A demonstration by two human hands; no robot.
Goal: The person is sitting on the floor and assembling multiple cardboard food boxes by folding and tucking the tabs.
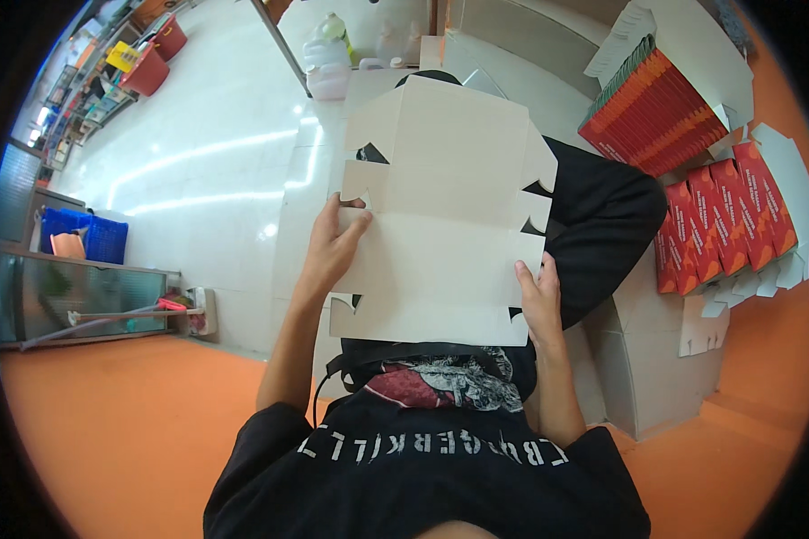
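Note:
A flat, unfolded cardboard box blank (440,216) lies across my lap, plain off-white side up, with notched tabs along both side edges and faint crease lines. My left hand (335,242) grips its left edge, the thumb on top and the fingers partly hidden beneath. On the opposite edge, lower down, my right hand (539,292) pinches the board between thumb and fingers. The blank's narrow flap points away from me, and its near edge rests close to my waist.
To the right, a stack of red folded cartons (652,112) stands in an open white box above a row of red cartons (728,216). Plastic bottles (328,67) sit at the back. Leftward are a blue basket (94,235), red buckets (146,74) and a long-handled broom (126,313).

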